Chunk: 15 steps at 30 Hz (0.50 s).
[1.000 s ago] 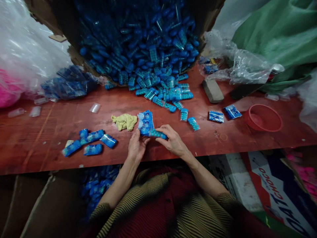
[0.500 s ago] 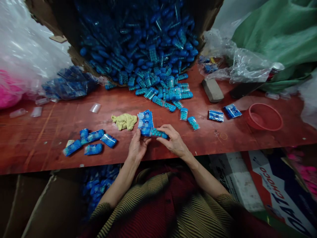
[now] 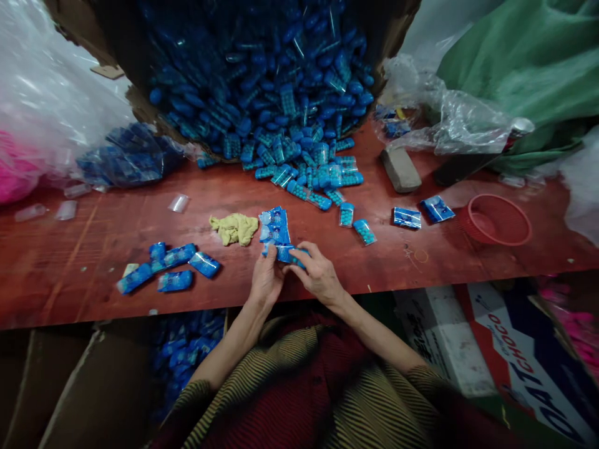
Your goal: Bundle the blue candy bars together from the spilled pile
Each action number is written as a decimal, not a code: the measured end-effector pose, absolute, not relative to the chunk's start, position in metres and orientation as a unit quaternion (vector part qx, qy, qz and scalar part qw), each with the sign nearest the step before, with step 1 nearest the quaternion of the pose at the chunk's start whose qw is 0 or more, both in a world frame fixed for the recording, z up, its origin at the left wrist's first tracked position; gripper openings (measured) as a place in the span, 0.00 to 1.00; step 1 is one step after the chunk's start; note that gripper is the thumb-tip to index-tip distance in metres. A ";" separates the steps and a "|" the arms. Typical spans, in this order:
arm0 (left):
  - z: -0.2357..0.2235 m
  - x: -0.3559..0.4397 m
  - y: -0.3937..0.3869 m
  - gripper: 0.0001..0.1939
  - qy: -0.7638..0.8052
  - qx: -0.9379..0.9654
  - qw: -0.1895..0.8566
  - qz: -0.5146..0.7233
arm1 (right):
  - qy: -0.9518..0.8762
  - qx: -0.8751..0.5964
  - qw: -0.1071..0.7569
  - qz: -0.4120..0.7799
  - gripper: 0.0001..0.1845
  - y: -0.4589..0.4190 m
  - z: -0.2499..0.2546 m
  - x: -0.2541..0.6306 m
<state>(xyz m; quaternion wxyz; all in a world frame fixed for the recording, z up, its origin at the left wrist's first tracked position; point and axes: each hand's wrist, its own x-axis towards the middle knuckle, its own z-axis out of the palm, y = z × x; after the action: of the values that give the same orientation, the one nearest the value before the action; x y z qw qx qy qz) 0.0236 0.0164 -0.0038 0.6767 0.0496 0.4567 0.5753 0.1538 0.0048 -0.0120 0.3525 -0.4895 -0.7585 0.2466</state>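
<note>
Can pass behind the yellow lump (image 3: 234, 229); meets blue wrappers (image 3: 275, 226) just right of it, blue packs (image 3: 180, 256) nearer left

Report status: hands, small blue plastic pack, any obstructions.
Left hand pinching shiny blue printed wrapper. Right hand gripping pack, partly hidden. Flat blue wrappers close beyond, not visibly blocking.

A glossy blue packet (image 3: 283, 252), turquoise at its right end, is held crosswise between both hands (image 3: 321, 276).

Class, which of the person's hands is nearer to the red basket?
Right. The right hand is left of the basket and lower in the picture; the left hand is farther left, beyond the right.
</note>
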 end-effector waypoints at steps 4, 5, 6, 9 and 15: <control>-0.004 0.025 0.018 0.02 0.468 0.005 0.693 0.548 | -0.733 -0.477 0.392 0.286 0.17 0.002 -0.025 0.147; -0.004 0.023 0.019 0.02 0.468 -0.003 0.700 0.539 | -0.721 -0.468 0.404 0.313 0.17 0.003 -0.024 0.147; -0.004 0.021 0.021 0.02 0.466 -0.010 0.709 0.529 | -0.706 -0.457 0.415 0.347 0.17 0.004 -0.023 0.149; 0.000 0.013 0.025 0.06 0.458 -0.019 0.737 0.497 | -0.630 -0.430 0.430 0.484 0.16 0.009 -0.019 0.155; -0.003 0.001 0.028 0.08 0.409 0.043 0.798 0.441 | -0.513 -0.398 0.428 0.628 0.26 0.016 -0.020 0.163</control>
<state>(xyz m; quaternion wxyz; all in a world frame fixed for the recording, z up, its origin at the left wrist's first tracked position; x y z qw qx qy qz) 0.0009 0.0278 -0.0032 0.7976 0.0426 0.4092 0.4411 0.1626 0.0164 -0.0200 0.4281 -0.3982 -0.5133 0.6282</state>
